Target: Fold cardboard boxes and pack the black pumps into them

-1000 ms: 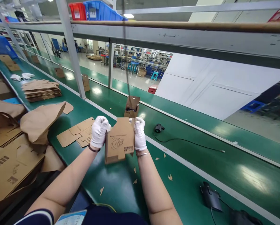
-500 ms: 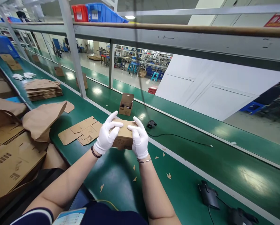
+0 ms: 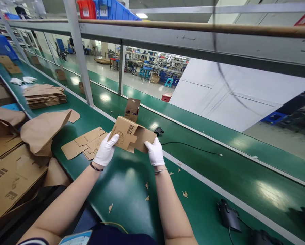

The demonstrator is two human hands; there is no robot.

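I had the carton (image 3: 123, 132) between my hands above the bench (image 3: 122, 194), its long axis dipping rightward, my left hand's (image 3: 105, 151) fingers clamped on its printed body, my nearer-to-the-flap (image 3: 145, 139) right hand's (image 3: 155, 152) fingers pinching that flap.

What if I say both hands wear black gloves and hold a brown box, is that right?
Not quite: the gloves are white, not black, as the head view shows. The left hand and right hand do hold a brown box.
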